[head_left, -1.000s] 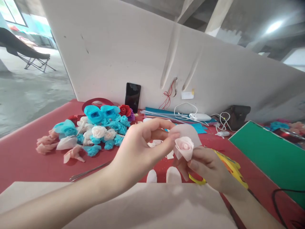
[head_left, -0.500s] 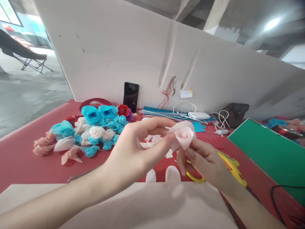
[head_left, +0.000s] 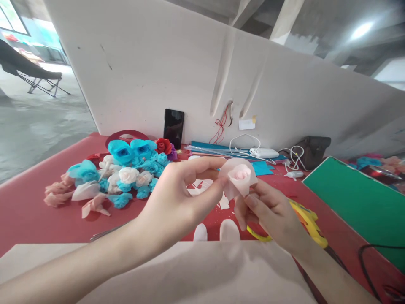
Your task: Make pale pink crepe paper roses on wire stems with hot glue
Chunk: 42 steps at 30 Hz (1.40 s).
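A pale pink paper rose (head_left: 241,175) is held up between my two hands, its rolled centre facing me and a wide outer petal round it. My left hand (head_left: 193,192) pinches the petal's left edge between thumb and fingers. From the right, my right hand (head_left: 265,209) grips the rose's base, which its fingers hide. White paper scraps and cut petals (head_left: 224,202) lie on the red table below. Two pale rounded petals (head_left: 229,230) rest at the edge of a large pale sheet (head_left: 196,270) nearest me.
At left is a heap of blue, white and pink paper flowers (head_left: 128,175). Behind it a phone (head_left: 174,128) leans on the white panel. Yellow glue gun (head_left: 311,226) and green board (head_left: 357,202) lie right. A white cable (head_left: 295,156) runs along the back.
The rose has turned slightly and shifted left, showing more of its outer petal. Both hands keep their hold, and the things on the table stay put.
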Available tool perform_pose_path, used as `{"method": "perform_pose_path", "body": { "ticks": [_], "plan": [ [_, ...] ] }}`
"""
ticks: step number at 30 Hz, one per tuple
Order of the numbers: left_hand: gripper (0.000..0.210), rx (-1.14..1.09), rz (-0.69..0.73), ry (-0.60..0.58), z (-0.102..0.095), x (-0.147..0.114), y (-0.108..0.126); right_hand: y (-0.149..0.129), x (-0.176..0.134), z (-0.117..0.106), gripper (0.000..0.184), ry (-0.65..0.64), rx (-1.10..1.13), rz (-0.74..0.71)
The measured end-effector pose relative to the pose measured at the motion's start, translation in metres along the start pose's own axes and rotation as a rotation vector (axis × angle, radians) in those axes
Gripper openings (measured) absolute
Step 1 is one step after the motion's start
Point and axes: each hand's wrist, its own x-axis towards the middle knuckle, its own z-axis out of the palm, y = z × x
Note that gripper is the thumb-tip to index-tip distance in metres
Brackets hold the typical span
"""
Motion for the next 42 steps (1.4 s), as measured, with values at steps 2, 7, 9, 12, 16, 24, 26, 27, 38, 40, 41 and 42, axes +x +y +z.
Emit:
{"method": "perform_pose_path", "body": {
  "ticks": [2,7,9,12,16,24,26,27,38,40,41,42],
  "plan": [
    [0.023,0.01,0.005,-0.007,0.0,0.0,0.0,0.0,0.0,0.0,0.014,0.002,0.0,-0.001],
    [0.024,0.053,0.017,-0.009,0.0,0.0,-0.003,0.0,0.0,0.001,0.014,0.015,0.003,-0.015],
    [0.022,0.074,0.022,0.001,0.0,0.0,-0.004,0.001,0.0,0.001,0.013,0.019,0.002,-0.022],
    [0.023,0.069,0.023,-0.022,0.0,0.001,-0.006,0.002,0.0,0.002,0.014,0.034,-0.009,-0.029],
    [0.022,0.058,0.001,-0.026,0.001,0.001,-0.01,0.002,0.001,0.005,0.015,0.059,-0.038,-0.031],
    [0.02,0.052,0.009,-0.026,-0.001,0.0,-0.014,0.001,-0.002,0.006,0.012,0.076,-0.08,-0.03],
    [0.021,0.028,-0.01,-0.037,-0.001,0.0,-0.013,0.001,-0.002,0.007,0.013,0.083,-0.086,-0.03],
    [0.023,0.007,-0.011,-0.043,-0.001,0.001,-0.013,0.002,-0.002,0.007,0.013,0.088,-0.089,-0.027],
    [0.032,-0.03,0.05,-0.039,-0.001,0.003,-0.015,0.0,-0.002,0.01,0.014,0.108,-0.069,-0.016],
    [0.03,-0.016,0.074,-0.037,-0.001,0.004,-0.016,0.001,-0.001,0.01,0.014,0.106,-0.057,-0.019],
    [0.028,-0.01,0.084,-0.036,-0.001,0.005,-0.016,0.001,-0.001,0.01,0.014,0.105,-0.052,-0.019],
    [0.026,-0.004,0.091,-0.037,0.0,0.005,-0.016,0.001,-0.001,0.011,0.015,0.103,-0.046,-0.02]
  ]
}}
